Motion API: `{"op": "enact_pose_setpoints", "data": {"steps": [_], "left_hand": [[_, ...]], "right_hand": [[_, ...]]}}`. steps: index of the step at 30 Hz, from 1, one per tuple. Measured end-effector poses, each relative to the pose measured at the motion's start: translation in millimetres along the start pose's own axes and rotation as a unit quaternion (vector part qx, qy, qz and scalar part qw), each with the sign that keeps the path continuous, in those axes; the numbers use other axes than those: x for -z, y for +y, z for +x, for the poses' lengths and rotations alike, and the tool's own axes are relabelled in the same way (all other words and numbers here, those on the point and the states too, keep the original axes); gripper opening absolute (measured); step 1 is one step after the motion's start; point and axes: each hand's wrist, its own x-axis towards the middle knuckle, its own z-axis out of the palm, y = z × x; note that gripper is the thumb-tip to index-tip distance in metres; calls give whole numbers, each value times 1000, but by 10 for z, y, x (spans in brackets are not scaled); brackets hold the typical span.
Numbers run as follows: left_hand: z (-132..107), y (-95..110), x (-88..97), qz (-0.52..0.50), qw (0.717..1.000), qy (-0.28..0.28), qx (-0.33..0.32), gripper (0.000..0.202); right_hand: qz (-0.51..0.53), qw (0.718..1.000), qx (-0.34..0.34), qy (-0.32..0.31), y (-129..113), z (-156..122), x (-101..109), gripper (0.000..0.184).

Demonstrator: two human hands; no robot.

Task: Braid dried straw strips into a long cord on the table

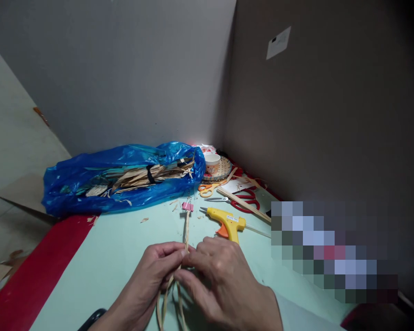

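A thin braid of pale dried-leaf strips (pixel 186 227) runs from a pink binder clip (pixel 188 207) down to my two hands. My left hand (pixel 155 271) pinches the strips from the left, thumb on top. From the right, my right hand (pixel 217 276) closes on them with thumb and bent fingers, close against the left fingertips. Several loose strips (pixel 165 301) hang below the hands toward me. Where exactly the strips cross is partly hidden by the fingers.
Past my right hand lies a yellow glue gun (pixel 227 220). Red-handled scissors (pixel 246 201), orange-handled scissors (pixel 209 189) and a paper cup (pixel 212 163) sit behind it. A blue plastic bag (pixel 89 170) of dried leaves lies at the back left. Grey panels (pixel 152 69) enclose the back and right.
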Motion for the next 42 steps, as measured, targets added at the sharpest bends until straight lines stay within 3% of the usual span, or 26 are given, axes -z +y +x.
{"op": "enact_pose_setpoints", "data": {"steps": [3,7,9,13,19,23,26,29,32,37,39,42], "left_hand": [[15,-1,-10,-9,999,-32,-10,23],[14,-20,-16,3,999,-48,-19,22],[10,-35,-7,19,999,-39,-23,21],[29,-78,43,93,995,-7,-41,23],[52,-179,65,130,986,7,-106,26],[10,-226,24,146,980,45,-130,34],[-37,-182,34,230,965,38,-124,27],[-95,-91,74,393,908,40,-139,17],[-171,-42,83,495,851,59,-166,28],[-272,-178,29,534,771,114,-327,23],[-267,-277,37,558,710,99,-419,18],[-211,-412,81,599,590,44,-539,15]], "right_hand": [[86,992,-81,40,42,38,13,16],[267,943,-169,-104,107,112,-23,17],[307,927,-181,-117,129,142,-49,19],[302,936,-173,-54,168,146,-120,26],[362,910,-194,-51,237,97,-270,16],[352,912,-201,-56,264,85,-314,16],[342,917,-200,-56,261,86,-292,17],[323,923,-204,-52,228,93,-241,17],[315,923,-214,-47,181,104,-200,15],[360,909,-209,-35,162,123,-193,15],[377,901,-214,-32,177,131,-195,14],[437,868,-230,-46,190,137,-184,12]]}}
